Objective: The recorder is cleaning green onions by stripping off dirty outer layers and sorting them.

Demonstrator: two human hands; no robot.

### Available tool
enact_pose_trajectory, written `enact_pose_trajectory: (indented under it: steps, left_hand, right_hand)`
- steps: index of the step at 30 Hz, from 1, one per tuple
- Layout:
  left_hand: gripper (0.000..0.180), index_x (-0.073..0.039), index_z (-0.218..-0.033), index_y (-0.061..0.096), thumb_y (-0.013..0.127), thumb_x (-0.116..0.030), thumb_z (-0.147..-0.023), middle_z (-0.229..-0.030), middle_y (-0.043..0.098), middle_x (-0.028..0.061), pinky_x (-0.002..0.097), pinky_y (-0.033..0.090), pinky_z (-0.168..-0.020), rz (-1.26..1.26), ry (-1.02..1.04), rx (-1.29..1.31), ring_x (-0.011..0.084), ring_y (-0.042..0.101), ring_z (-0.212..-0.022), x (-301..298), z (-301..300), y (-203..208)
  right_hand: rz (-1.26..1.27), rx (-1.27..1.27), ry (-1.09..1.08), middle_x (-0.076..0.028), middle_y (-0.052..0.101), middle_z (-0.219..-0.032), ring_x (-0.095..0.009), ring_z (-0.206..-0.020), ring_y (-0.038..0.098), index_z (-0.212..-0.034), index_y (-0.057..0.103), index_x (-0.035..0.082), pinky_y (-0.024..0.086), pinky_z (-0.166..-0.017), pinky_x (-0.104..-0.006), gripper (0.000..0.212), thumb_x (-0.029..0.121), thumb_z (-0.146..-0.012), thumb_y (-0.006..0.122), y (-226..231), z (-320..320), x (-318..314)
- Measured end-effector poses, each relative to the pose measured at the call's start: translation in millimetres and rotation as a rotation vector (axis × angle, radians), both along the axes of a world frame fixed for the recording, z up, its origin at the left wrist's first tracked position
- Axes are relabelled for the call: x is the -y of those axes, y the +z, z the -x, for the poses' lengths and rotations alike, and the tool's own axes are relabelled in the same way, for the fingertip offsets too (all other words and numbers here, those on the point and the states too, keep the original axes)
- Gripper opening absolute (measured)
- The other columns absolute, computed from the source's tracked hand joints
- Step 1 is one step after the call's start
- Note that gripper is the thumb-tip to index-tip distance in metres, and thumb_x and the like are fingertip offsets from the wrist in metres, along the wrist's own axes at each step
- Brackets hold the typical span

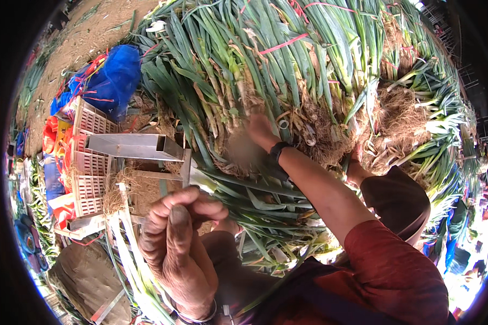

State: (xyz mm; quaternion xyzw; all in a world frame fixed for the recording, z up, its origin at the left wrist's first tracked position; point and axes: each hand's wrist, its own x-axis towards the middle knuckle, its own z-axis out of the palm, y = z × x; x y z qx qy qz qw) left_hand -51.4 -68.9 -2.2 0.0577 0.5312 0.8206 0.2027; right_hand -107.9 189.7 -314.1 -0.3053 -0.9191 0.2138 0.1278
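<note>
My left hand [180, 249] is raised in the near left part of the view, its fingers curled and the thumb against them. Nothing shows sticking out of it, and the inside of the grip is hidden. Below and left of it lie a few loose leeks [138, 265] with rooty ends. My right hand [261, 132] stretches forward to the root ends of a large heap of leeks [211, 70], a wristband on the wrist. A blur lies beside this hand, and its fingers are not clear enough to show whether they grip a stalk.
A metal channel-shaped piece [135, 146] and a wooden stand [152, 189] are at left. Beyond them are a pale slatted plastic crate [89, 162] and blue netting [114, 76]. Pink ties [283, 43] bind leek bundles. More leeks [265, 208] lie by my legs.
</note>
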Motion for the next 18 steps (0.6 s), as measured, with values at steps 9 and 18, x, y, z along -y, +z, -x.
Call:
enact_pose_trajectory:
  steps: [9,18]
  left_hand:
    - [0.028,0.005,-0.113,0.054,0.048,-0.016,-0.095,-0.087,0.065,0.0156,0.0344,0.053,-0.077,0.003,-0.152,0.078,0.022,0.064,-0.079,13.4,-6.5,3.2]
    - [0.028,0.006,-0.111,0.056,0.048,-0.016,-0.095,-0.086,0.065,0.0156,0.0327,0.051,-0.074,0.037,-0.166,0.177,0.0219,0.063,-0.077,4.6,-6.7,4.1]
  right_hand:
    - [-0.006,-0.076,0.09,-0.025,0.053,-0.104,-0.036,-0.091,0.057,-0.108,0.051,-0.005,0.049,-0.074,-0.0433,0.04,0.018,-0.076,0.061,-34.3,22.4,41.0]
    - [0.861,-0.566,0.193,-0.002,0.059,-0.085,-0.015,-0.082,0.055,-0.096,0.059,0.009,0.045,-0.069,-0.0274,0.011,0.013,-0.085,0.058,15.4,31.3,19.1]
